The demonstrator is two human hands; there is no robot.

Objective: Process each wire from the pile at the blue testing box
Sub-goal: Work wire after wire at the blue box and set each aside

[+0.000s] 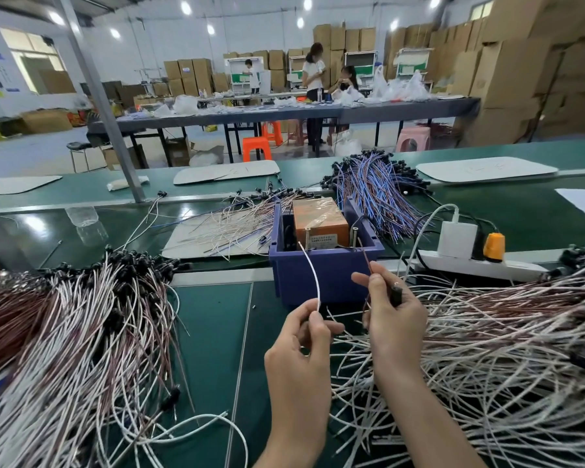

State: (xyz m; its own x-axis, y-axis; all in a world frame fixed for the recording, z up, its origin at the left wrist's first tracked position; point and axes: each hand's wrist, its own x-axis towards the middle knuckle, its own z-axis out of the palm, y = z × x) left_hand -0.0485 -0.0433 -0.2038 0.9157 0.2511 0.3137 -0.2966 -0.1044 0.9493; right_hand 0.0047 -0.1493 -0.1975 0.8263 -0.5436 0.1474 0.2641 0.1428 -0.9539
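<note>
Wire (313, 275) stands at frame centre, its white lead (317, 293) arching toward the blue testing box (335, 268), a brown lead (365, 255) beside it. Testing looks underway; next, both tips must meet the contacts (307, 234) inside. Left hand (304, 352) pinches the white lead, right hand (397, 322) the brown.

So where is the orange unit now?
In the head view, the orange unit sits inside the blue box at centre, left of the white power strip.
</note>
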